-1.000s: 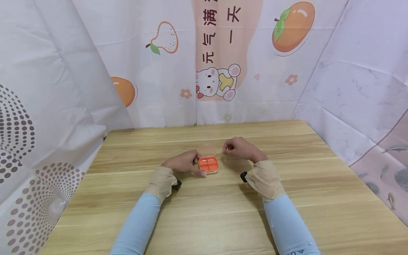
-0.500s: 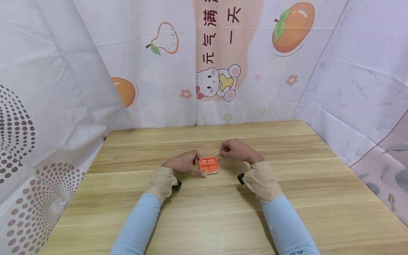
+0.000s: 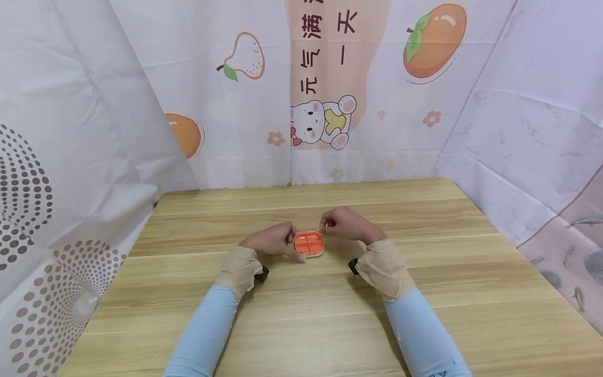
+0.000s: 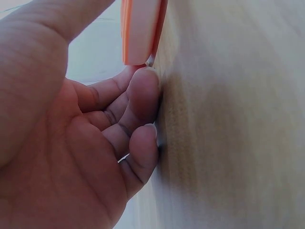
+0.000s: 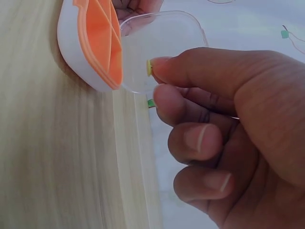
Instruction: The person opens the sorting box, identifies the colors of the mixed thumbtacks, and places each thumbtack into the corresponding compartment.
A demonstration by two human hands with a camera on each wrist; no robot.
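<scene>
A small pill box (image 3: 309,250) with a white outside and orange divided compartments stands on the table, its clear lid (image 3: 306,224) raised at the back. My left hand (image 3: 270,241) holds the box from its left side, thumb at the front corner and fingers at the back. In the left wrist view, the box's side (image 4: 140,33) shows beyond the fingertips. Just right of the lid, my right hand (image 3: 349,225) pinches a small yellow tablet (image 5: 149,67) between thumb and index finger. That tablet is apart from the box, and the other fingers are curled.
The wooden table (image 3: 306,324) extends around both hands. A white printed curtain (image 3: 245,157) hangs behind its far edge, and more cloth hangs at the left and right. Dark wrist cameras (image 3: 353,266) sit under the wrists.
My right hand has moved left, closer to the lid and the pill box, with the tablet in its fingers. The left hand and the box have stayed in place.
</scene>
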